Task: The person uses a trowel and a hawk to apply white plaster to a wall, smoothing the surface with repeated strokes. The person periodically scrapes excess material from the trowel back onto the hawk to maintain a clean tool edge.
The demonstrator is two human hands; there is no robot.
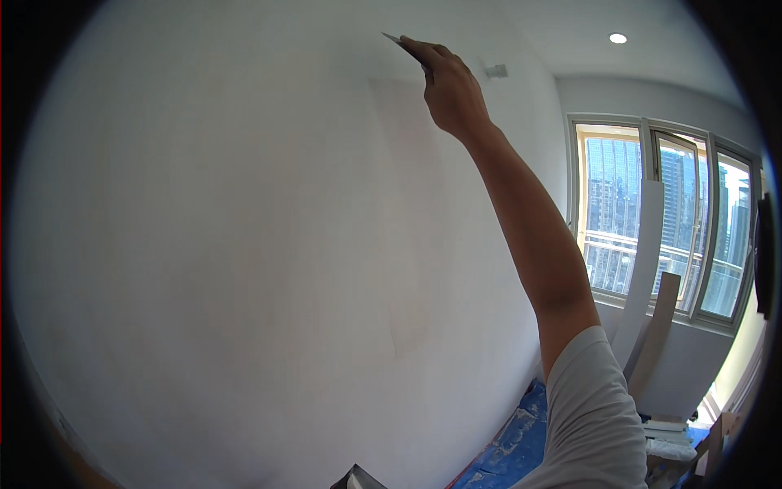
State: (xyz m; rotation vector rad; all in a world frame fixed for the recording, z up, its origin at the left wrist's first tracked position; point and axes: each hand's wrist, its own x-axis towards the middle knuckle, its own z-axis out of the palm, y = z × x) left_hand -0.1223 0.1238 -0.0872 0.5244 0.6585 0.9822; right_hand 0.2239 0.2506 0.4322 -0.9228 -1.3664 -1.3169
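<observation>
My right arm is stretched up high, and my right hand (454, 94) is closed round a putty knife (405, 50). Its thin dark blade points up and to the left, close to the white wall (228, 212); whether the edge touches the wall I cannot tell. Below the hand, a faintly darker strip (407, 138) runs down the wall. At the bottom edge pokes up the corner of a metal blade with some pale stuff on it (357, 478); what holds it is hidden. My left hand is out of view.
A small grey patch (496, 72) marks the wall right of my hand. Blue sheeting (509, 444) with pale splashes covers the floor along the wall. Long boards (658, 326) lean by the windows (611, 204) at right. Stacked items (669, 440) stand at lower right.
</observation>
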